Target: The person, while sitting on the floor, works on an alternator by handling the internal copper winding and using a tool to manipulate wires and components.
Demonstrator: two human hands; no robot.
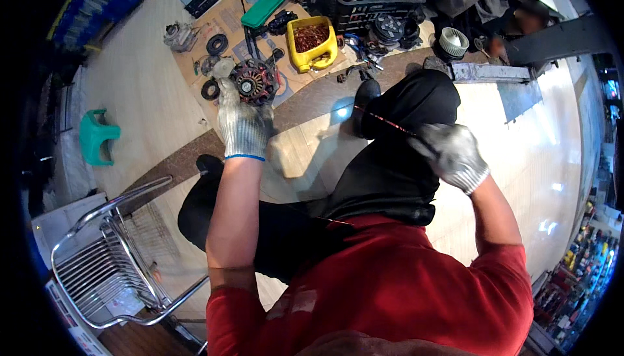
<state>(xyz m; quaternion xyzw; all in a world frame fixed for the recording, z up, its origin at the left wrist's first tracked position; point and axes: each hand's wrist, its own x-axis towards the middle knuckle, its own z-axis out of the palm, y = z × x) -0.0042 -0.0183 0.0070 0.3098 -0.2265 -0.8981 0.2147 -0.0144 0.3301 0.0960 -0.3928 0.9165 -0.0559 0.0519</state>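
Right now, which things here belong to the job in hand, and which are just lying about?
Likely in the job:
- round dark part with copper-coloured windings, at the left hand
- thin reddish strand, in the right hand

Apparently lying about:
- green plastic stool
- chrome-framed chair
- white ribbed wheel

Here's the motor (pixel 255 81), round and dark, coppery windings ringing its hub, face up; off to its right, a thin reddish wire (pixel 388 121) running slantwise.
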